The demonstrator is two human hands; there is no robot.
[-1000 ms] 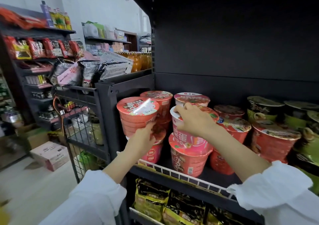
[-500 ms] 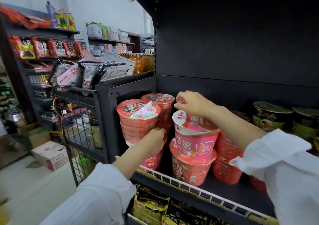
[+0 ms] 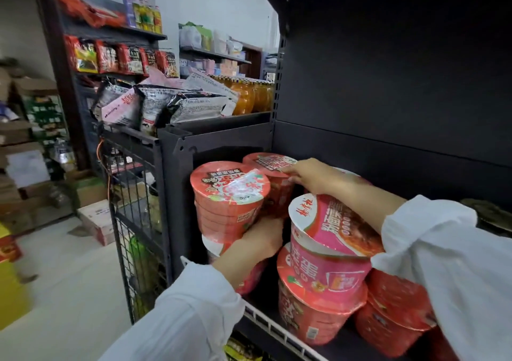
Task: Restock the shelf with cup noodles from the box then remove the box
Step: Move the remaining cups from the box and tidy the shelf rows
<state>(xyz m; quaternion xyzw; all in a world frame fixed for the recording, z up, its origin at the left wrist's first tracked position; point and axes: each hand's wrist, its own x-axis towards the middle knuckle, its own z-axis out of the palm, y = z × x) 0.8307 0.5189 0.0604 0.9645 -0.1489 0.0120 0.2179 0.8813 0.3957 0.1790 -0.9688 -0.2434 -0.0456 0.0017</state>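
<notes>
Red and pink cup noodles are stacked two high on the black shelf [image 3: 279,324]. My left hand [image 3: 261,238] grips the side of the front-left red cup [image 3: 228,202], which sits on a lower cup. My right hand [image 3: 310,176] reaches over a tilted pink cup [image 3: 329,224] and rests its fingers on the lid edge of the rear red cup [image 3: 267,163]. The tilted pink cup leans under my right forearm, on top of another pink cup [image 3: 324,274]. No box from the task shows among these.
A black wire rack [image 3: 133,194] with noodle packets [image 3: 191,105] stands left of the shelf. Cardboard boxes [image 3: 97,219] lie on the floor behind it. More red cups [image 3: 393,316] fill the shelf's right part. Yellow packets [image 3: 241,352] sit on the shelf below.
My right hand moved left and back, from the pink cup's rim to the rear red cup's lid. The pink cup now tilts under my forearm. My left hand keeps its hold.
</notes>
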